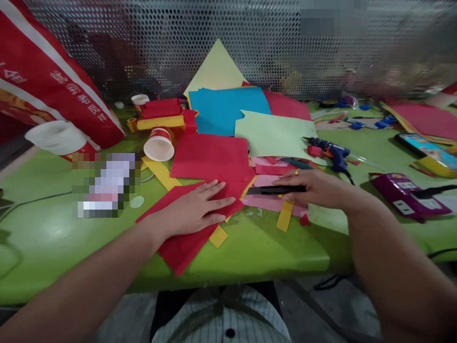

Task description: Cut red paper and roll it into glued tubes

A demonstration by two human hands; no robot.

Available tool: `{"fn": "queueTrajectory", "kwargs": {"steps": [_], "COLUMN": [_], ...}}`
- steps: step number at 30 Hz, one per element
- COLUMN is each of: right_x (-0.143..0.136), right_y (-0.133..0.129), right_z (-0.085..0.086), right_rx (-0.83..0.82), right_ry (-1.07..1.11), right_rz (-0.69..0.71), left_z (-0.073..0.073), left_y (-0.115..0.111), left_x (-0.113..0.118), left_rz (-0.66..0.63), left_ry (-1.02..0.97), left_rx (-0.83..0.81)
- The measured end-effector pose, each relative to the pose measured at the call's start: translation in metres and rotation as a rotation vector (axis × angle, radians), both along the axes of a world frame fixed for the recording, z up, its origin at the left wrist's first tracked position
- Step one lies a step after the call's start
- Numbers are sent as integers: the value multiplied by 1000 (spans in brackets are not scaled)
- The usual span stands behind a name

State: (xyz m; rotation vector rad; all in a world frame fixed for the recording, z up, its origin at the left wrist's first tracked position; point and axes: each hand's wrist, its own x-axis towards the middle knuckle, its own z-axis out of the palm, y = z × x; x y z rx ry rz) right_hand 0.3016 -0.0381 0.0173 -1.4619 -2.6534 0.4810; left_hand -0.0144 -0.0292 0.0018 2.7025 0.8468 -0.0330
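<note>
With fingers spread, my left hand (198,207) lies flat on a red paper sheet (180,257) turned at an angle near the table's front edge. My right hand (310,186) is closed around a long, thin black tool (274,190) shaped like a utility knife. The tool's tip points left, close to the right corner of the red sheet. Pink paper pieces (267,202) lie under the tool. Small yellow paper pieces (218,236) are beside the red sheet and below the right hand. Another red sheet (210,155) lies just behind the left hand.
Blue paper (228,107) and pale green paper (278,136) lie at the back. A glue gun (332,150) rests behind my right hand; a purple power strip (407,197) stands right. Paper cups (159,145), a blurred-out phone (110,183) and a large red bag (71,71) are left.
</note>
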Motion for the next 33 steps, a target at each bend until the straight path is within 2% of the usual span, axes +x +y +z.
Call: {"fn": "queueTrajectory", "kwargs": {"steps": [6,12,24,33], "right_x": [5,-3,-11,-18], "right_y": [-9,-11,-12,-9], "right_z": [-8,-10,-9,-4], "right_rx": [62,94,68,-17], "right_ry": [0,-58,5,-13], "right_rz": [-15,6,49,66], "left_z": [0,-3,-2,-4], "left_y": [1,1,1,2], "left_x": [1,0,3,3], "left_rz": [0,-5,0,-10], "left_ry": [18,2,1,27], "left_rx": [-27,-5,2,35]}}
